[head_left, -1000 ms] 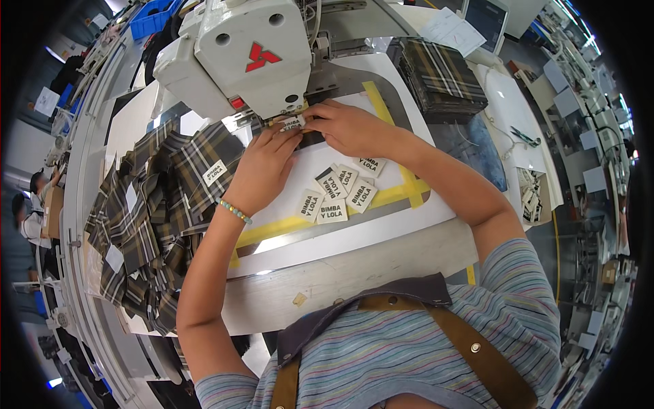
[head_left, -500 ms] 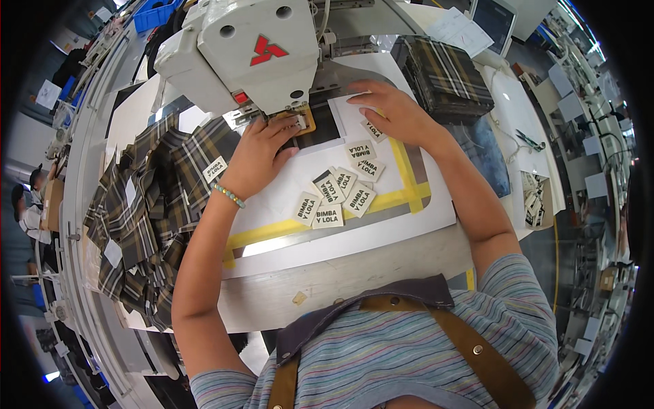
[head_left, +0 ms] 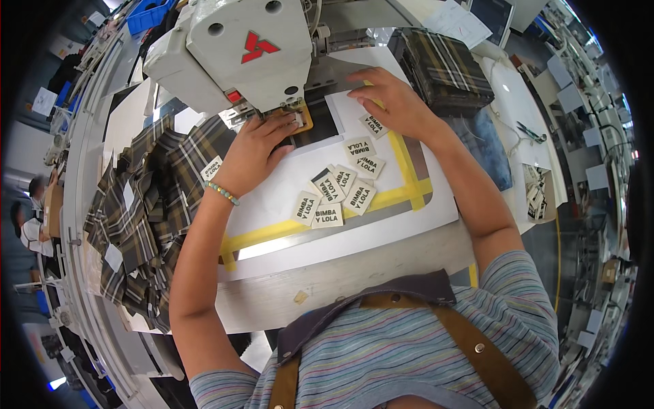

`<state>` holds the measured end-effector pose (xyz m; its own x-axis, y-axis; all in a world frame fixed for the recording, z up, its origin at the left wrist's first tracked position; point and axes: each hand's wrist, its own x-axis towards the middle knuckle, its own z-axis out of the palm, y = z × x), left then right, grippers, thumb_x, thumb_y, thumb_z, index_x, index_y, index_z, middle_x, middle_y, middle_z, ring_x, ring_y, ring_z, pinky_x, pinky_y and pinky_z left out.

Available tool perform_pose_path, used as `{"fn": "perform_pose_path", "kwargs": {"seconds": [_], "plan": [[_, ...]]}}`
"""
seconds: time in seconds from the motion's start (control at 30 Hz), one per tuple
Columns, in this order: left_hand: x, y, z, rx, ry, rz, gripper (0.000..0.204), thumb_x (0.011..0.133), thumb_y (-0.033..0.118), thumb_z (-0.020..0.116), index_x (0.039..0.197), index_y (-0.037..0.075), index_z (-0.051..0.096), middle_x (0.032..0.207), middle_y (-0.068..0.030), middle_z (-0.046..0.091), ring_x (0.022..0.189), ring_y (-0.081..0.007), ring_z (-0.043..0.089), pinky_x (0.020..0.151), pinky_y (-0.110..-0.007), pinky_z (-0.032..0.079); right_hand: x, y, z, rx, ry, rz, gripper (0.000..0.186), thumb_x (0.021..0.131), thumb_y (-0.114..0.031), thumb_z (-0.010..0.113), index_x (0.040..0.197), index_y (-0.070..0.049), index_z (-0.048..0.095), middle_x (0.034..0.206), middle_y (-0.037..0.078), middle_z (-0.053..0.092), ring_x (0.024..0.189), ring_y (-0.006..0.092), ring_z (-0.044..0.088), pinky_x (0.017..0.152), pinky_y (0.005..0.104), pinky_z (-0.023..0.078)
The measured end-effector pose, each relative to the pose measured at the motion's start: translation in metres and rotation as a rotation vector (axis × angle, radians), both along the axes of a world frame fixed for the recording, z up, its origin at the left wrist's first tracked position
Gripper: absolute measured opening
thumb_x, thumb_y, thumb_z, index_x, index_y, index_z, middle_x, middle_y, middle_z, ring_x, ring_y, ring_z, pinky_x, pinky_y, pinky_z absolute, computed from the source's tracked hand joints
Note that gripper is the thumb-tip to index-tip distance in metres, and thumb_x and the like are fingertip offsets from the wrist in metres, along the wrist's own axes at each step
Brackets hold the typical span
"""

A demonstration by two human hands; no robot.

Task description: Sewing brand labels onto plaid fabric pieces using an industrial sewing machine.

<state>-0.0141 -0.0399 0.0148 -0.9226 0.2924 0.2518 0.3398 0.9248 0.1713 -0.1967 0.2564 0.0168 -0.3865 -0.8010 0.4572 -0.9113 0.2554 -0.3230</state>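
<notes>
My left hand (head_left: 253, 148) lies flat at the sewing machine's yellow clamp frame (head_left: 307, 120), fingers stretched out beside the presser foot and thumb apart. Its fingertips hide part of the dark cloth (head_left: 319, 131) under the machine head. Over the right side of the white work sheet (head_left: 272, 204) hovers my right hand (head_left: 397, 103), fingers spread and slightly bent, nothing visible in them. Just below it lies a small cream label with dark print (head_left: 372, 125). Several more such labels (head_left: 328, 215) are loosely piled mid-sheet, some overlapping.
A white sewing machine head (head_left: 248, 51) stands right in front of my hands. Plaid cloth pieces (head_left: 146, 218) heap at the left; a folded plaid stack (head_left: 446, 71) sits at the far right. Scissors (head_left: 531, 133) and a box of labels (head_left: 538, 193) lie further right.
The view has shifted a little. My right hand's fingers have curled slightly and drawn a bit to the right; my left hand stays at the clamp frame. The labels lie as before.
</notes>
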Motion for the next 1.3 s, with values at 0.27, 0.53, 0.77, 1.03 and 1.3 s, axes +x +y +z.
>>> {"fn": "perform_pose_path", "kwargs": {"seconds": [0.27, 0.53, 0.77, 1.03, 1.3], "plan": [[-0.006, -0.003, -0.001, -0.016, 0.002, -0.022, 0.044, 0.102, 0.020, 0.068, 0.145, 0.010, 0.066, 0.150, -0.0062, 0.064, 0.122, -0.0328, 0.059, 0.112, -0.040, 0.045, -0.004, -0.001, -0.007, -0.068, 0.031, -0.003, 0.019, 0.098, -0.010, 0.068, 0.113, -0.006, 0.081, 0.139, 0.009, 0.068, 0.133, 0.0311, 0.059, 0.110, 0.0423, 0.052], [-0.019, -0.013, -0.009, 0.040, 0.027, 0.004, 0.041, 0.105, 0.022, 0.065, 0.145, 0.011, 0.066, 0.143, -0.0116, 0.068, 0.118, -0.0373, 0.059, 0.114, -0.044, 0.043, -0.008, 0.000, -0.009, -0.067, 0.036, 0.031, 0.019, 0.098, -0.009, 0.069, 0.112, -0.005, 0.081, 0.139, 0.008, 0.067, 0.133, 0.0293, 0.058, 0.111, 0.0409, 0.052], [-0.008, -0.029, -0.006, 0.306, -0.011, 0.149, 0.030, 0.098, 0.012, 0.072, 0.127, 0.003, 0.074, 0.124, -0.0162, 0.070, 0.116, -0.0384, 0.060, 0.102, -0.044, 0.049, 0.007, -0.006, -0.001, 0.033, -0.075, 0.041, 0.029, 0.101, -0.011, 0.068, 0.128, -0.003, 0.075, 0.148, 0.012, 0.062, 0.142, 0.0334, 0.053, 0.120, 0.0442, 0.044], [0.012, -0.041, 0.005, 0.272, 0.070, 0.304, 0.028, 0.087, 0.014, 0.084, 0.112, 0.002, 0.078, 0.112, -0.0140, 0.073, 0.112, -0.0364, 0.062, 0.100, -0.043, 0.052, 0.011, -0.037, -0.001, 0.350, 0.091, 0.118, 0.054, 0.110, -0.044, 0.057, 0.154, -0.013, 0.061, 0.166, 0.010, 0.050, 0.160, 0.0304, 0.034, 0.131, 0.0555, 0.026], [0.012, -0.035, 0.002, 0.276, -0.012, 0.342, 0.037, 0.085, 0.016, 0.088, 0.119, 0.006, 0.077, 0.118, -0.0107, 0.069, 0.115, -0.0327, 0.061, 0.102, -0.042, 0.050, 0.022, -0.033, -0.012, 0.342, 0.053, 0.076, 0.052, 0.111, -0.043, 0.055, 0.152, -0.012, 0.062, 0.165, 0.011, 0.051, 0.158, 0.0298, 0.036, 0.131, 0.0560, 0.024]]}}
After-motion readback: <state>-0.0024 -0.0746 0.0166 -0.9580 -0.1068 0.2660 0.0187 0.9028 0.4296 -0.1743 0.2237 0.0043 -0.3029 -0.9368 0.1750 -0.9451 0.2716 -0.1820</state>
